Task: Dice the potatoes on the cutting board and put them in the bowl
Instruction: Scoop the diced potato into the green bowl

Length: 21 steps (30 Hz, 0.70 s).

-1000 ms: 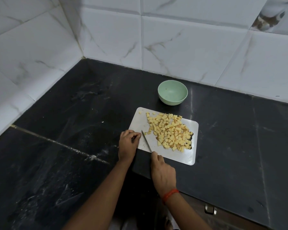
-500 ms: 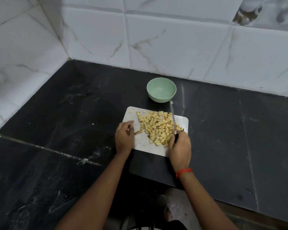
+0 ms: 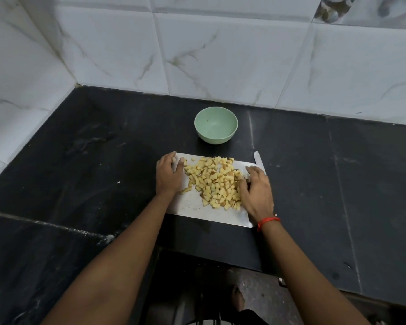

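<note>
On the black stone bench (image 3: 80,184) before you: one white rectangular cutting board (image 3: 190,205), carrying a heap of pale yellow diced potato (image 3: 216,181).
Your left hand (image 3: 170,177): grip apart, fingers resting on the board's far left corner.
Your right hand (image 3: 257,193): grip apart, fingers loosely curved against the heap's right side.
Steel knife blade (image 3: 258,160): just beyond that hand.
Pale green round bowl (image 3: 215,137): behind the board, apart from it.

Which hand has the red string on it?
The right hand: a red thread goes round its wrist. The left hand has a bare wrist.
</note>
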Tool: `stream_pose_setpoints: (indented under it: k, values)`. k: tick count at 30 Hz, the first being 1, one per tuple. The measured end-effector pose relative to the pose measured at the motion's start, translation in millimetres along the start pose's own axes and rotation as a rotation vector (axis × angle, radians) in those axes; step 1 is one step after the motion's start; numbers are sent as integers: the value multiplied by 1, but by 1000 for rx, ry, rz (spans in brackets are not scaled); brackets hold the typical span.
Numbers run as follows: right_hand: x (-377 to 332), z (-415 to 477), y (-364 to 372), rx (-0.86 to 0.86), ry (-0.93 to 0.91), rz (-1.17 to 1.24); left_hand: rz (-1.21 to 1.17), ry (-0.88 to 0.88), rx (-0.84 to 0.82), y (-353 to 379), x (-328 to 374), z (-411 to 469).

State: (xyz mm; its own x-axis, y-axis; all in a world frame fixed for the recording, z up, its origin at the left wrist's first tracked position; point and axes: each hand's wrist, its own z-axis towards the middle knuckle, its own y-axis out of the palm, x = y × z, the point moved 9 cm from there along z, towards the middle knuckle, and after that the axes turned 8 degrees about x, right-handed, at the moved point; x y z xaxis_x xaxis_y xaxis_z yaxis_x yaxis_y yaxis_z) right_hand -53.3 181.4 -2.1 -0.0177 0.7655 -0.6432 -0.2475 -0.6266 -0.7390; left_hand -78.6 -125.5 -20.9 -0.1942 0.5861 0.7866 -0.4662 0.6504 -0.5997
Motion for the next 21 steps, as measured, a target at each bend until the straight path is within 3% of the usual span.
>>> stream_pose_setpoints:
  k: [4, 16, 21]
  values:
    - [-12, 20, 32, -166, -72, 103, -25, 35, -5, 5, 8, 0]
    - [-39, 30, 60, -395, -341, 110, -75, 180, -126, 35, 29, -24]
    - [-34, 26, 44, -308, -264, 231, -29, 202, -112, 38, 29, -25]
